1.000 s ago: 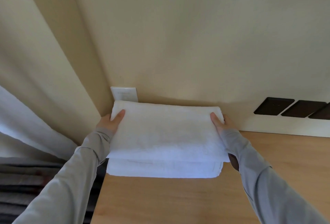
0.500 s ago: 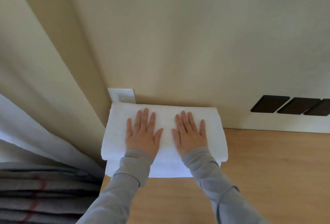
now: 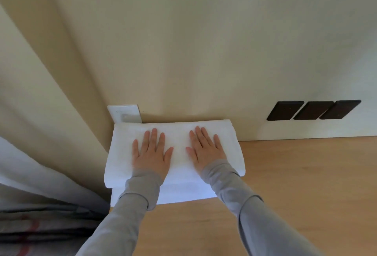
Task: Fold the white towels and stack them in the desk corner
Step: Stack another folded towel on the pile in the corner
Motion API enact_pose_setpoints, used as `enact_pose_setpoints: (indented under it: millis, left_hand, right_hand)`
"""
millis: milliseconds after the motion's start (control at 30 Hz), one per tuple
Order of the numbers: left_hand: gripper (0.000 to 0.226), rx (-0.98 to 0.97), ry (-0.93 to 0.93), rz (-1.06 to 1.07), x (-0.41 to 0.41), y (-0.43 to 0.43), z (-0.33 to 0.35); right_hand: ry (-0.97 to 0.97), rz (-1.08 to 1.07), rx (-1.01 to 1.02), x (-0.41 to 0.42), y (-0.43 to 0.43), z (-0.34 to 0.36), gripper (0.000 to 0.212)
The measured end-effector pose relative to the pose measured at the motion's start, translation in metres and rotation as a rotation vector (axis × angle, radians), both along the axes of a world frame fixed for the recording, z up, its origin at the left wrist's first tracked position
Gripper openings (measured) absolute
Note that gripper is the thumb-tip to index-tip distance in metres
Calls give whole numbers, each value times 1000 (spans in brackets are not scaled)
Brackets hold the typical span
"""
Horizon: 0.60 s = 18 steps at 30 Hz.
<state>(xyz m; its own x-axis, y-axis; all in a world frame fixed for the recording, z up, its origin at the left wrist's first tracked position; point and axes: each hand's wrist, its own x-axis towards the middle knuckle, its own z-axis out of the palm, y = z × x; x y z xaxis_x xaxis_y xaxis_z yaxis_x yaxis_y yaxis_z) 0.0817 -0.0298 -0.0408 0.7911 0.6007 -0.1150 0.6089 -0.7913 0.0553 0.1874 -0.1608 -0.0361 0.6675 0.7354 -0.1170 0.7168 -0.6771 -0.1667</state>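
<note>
The pale wall (image 3: 204, 41) is filling most of the view and meeting the wooden desk (image 3: 295, 194) along its back edge, while a curtain (image 3: 40, 112) is hanging at the left, closing off the corner. In that corner the white towels are sitting as a stack: the top towel (image 3: 179, 133) is lying folded on the lower towel (image 3: 183, 196), its far edge touching the wall and the lower one's front showing beneath it. A second ago both hands were holding the top towel by its two ends; now the left hand (image 3: 151, 153) and right hand (image 3: 206, 149) are pressing down on it, fingers straight and spread, gripping nothing. Judging by that, this towel is already placed and is only being smoothed flat. A white wall plate (image 3: 125, 112) is peeking out just behind the stack's back left corner, and three dark wall plates (image 3: 312, 110) are sitting well apart to the right.
</note>
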Motion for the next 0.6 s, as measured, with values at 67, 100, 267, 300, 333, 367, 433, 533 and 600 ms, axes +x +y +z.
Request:
enact_pose_setpoints:
  millis: [67, 100, 267, 300, 333, 367, 433, 533, 600]
  left_hand:
    - [57, -67, -44, 22, 1, -3, 15]
    - [56, -89, -88, 31, 3, -5, 25]
    - [54, -70, -273, -68, 39, -36, 87]
    - [53, -59, -299, -102, 49, -46, 99]
    - [52, -46, -319, -135, 59, -58, 110]
    - [52, -32, -329, -170, 69, -72, 120]
    - [52, -9, -305, -263, 90, -110, 135]
    - [53, 30, -223, -387, 117, -174, 150]
    - [53, 52, -214, -423, 133, -212, 162]
  right_hand:
    - [14, -41, 57, 3, -14, 15, 56]
    - [4, -67, 76, 6, -22, 24, 56]
    - [-46, -190, 176, 29, -64, 74, 56]
    - [-53, -204, 202, 34, -73, 85, 56]
    - [-64, -210, 221, 37, -84, 94, 55]
    - [-78, -210, 232, 41, -95, 103, 54]
    - [-123, -207, 223, 49, -119, 121, 54]
    - [-209, -246, 196, 64, -167, 144, 54]
    - [-254, -300, 197, 75, -209, 160, 55]
